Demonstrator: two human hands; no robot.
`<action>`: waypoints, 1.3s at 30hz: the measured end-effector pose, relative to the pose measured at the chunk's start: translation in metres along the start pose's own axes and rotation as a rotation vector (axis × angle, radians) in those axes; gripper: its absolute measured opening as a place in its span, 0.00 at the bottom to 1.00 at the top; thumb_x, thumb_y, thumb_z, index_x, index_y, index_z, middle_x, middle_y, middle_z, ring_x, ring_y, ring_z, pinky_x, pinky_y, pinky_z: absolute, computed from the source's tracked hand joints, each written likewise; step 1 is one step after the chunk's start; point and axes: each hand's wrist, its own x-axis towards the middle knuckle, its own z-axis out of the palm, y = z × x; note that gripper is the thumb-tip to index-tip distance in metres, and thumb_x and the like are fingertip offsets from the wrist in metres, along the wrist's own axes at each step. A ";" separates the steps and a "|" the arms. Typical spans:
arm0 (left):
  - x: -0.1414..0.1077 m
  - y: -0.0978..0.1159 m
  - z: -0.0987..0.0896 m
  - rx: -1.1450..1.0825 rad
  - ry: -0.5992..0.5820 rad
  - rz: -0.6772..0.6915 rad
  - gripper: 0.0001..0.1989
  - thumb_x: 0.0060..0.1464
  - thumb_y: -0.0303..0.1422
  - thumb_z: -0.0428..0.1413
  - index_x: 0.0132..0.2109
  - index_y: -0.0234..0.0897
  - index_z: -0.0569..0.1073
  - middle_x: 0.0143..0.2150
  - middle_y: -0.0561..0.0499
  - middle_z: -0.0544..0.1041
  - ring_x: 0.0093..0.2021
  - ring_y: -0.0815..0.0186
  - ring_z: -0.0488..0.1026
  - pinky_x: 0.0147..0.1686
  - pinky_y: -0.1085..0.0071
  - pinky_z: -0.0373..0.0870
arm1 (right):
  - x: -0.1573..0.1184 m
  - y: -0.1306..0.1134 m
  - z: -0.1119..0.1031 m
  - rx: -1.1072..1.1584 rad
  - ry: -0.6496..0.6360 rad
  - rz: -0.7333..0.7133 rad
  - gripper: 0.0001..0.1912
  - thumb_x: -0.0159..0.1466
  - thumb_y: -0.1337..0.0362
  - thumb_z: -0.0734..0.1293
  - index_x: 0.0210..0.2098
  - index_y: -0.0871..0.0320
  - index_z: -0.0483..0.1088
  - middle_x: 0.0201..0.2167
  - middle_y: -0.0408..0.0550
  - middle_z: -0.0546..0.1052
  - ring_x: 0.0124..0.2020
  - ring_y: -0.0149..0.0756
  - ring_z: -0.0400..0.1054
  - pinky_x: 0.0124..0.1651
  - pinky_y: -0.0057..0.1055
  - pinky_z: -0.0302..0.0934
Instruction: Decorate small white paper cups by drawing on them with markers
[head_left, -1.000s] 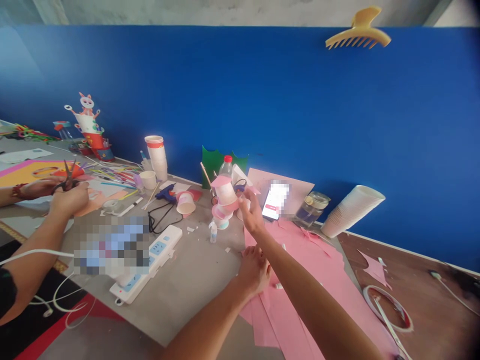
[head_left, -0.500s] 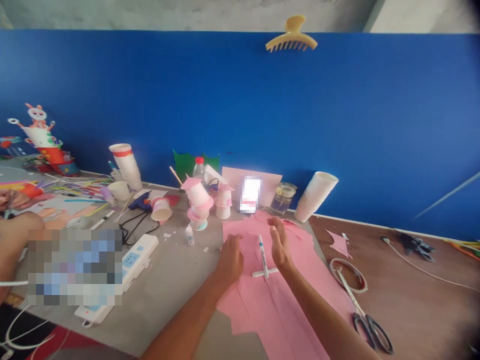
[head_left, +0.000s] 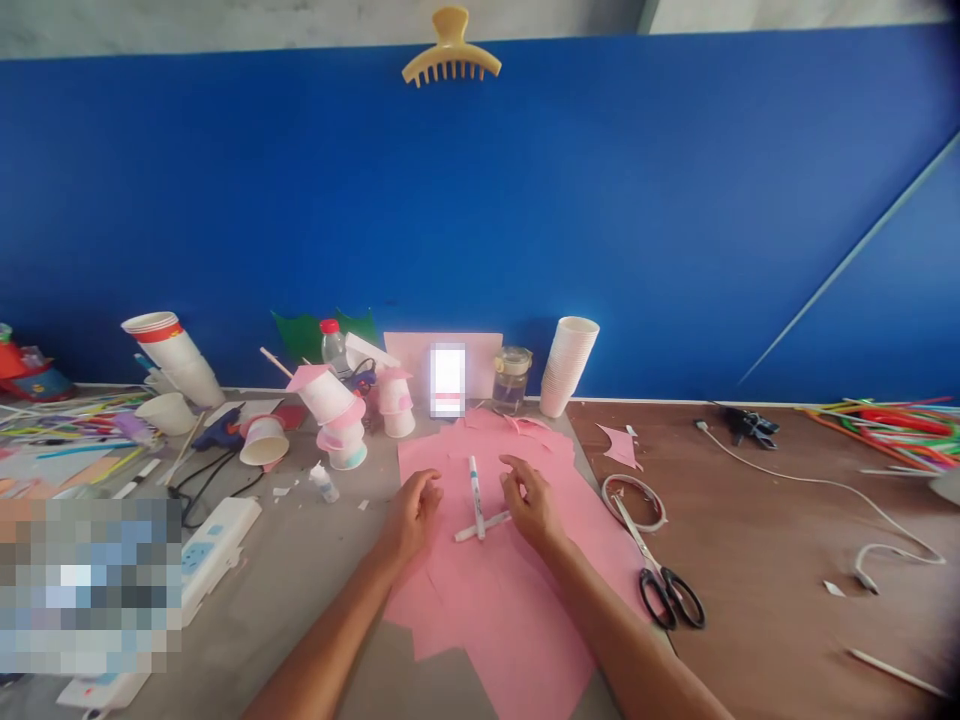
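Observation:
Pink paper [head_left: 517,620] covers the middle of the table. On it one white marker [head_left: 475,490] lies across another white marker [head_left: 469,533]. My left hand [head_left: 415,512] is left of the markers at the paper's edge, its fingers loosely curved with nothing between them. To the right of the markers, my right hand [head_left: 531,500] has its fingers bent and apart, holding nothing. Neither hand touches a marker. A lit phone [head_left: 448,380] leans on a pink board [head_left: 484,350] behind the paper.
Scissors [head_left: 660,575] and a tape roll [head_left: 637,500] lie at the right. Stacked paper cups [head_left: 571,365] and a jar [head_left: 512,378] stand behind. Decorated pink cups [head_left: 341,425], a glue bottle [head_left: 325,483] and a power strip [head_left: 214,550] are on the left.
The view has turned to the right. My right hand's fingers have bent more and spread, and my left hand's fingers have shifted slightly. The lower marker now lies at a different slant.

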 end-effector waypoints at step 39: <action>0.001 -0.014 0.008 0.126 0.020 0.127 0.10 0.55 0.27 0.48 0.44 0.39 0.69 0.39 0.47 0.75 0.41 0.61 0.72 0.43 0.63 0.68 | 0.003 0.026 0.007 -0.151 0.148 -0.041 0.15 0.64 0.61 0.58 0.47 0.60 0.67 0.26 0.46 0.74 0.32 0.40 0.67 0.43 0.42 0.60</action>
